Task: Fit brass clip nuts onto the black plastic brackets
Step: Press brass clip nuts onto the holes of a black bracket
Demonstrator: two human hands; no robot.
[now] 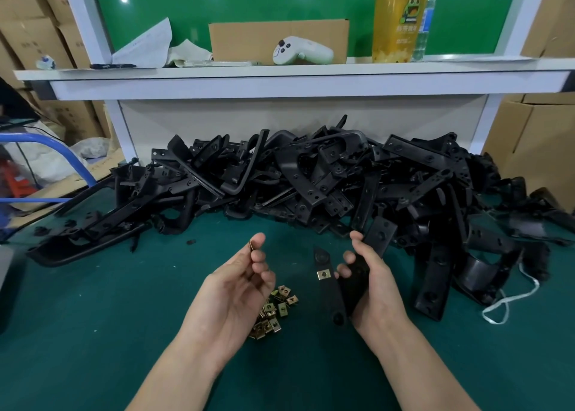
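A single wide-angle view, worn on the head, looks forward and down from close above the green table (93, 333); the bracket pile (311, 177) lies toward 12 o'clock, the white shelf (280, 72) beyond it; the wearer is at 6 o'clock.

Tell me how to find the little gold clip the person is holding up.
From the big pile of black brackets on the green table, come forward to the left hand. It pinches one brass clip nut, up in the air. The others lie in a heap on the table below, or sit fitted on the bracket in the right hand.
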